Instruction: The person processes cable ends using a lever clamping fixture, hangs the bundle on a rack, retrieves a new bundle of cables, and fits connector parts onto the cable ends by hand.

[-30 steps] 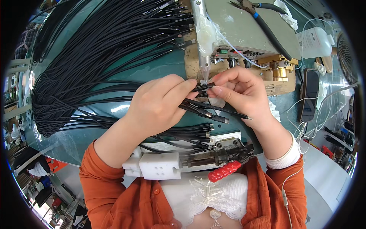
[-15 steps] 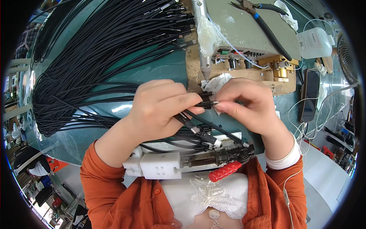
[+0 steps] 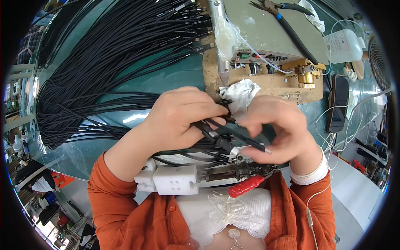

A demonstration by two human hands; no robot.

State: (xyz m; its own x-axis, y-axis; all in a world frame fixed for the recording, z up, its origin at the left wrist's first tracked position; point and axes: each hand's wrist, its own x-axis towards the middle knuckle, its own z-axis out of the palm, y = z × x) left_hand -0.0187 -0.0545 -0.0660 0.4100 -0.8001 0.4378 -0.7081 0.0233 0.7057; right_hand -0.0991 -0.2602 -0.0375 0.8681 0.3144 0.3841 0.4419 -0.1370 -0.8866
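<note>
My left hand [image 3: 179, 121] is closed around several black cables, whose plug ends stick out past its fingers toward the right. One black plug [image 3: 225, 145] with a metal tip points down to the right, and a braided cable end [image 3: 250, 140] lies above it. Close by on the right, my right hand [image 3: 281, 129] is slightly blurred, its thumb and index finger apart with the braided cable's end between them. It does not visibly grip anything. A crumpled white tissue [image 3: 243, 92] lies behind the hands.
A large bundle of black cables [image 3: 83, 71] covers the table's left. Nearest me are a white block [image 3: 175, 182] and a red-handled clamp [image 3: 246, 186]. Behind stand a metal nozzle [image 3: 223, 68] and a control box [image 3: 271, 33] carrying pliers [image 3: 287, 29]. A phone [image 3: 339, 102] lies right.
My right hand has let go of a plug tip, its fingers have spread, and it has moved slightly down. My left hand has shifted a little to the right, still holding the cables.
</note>
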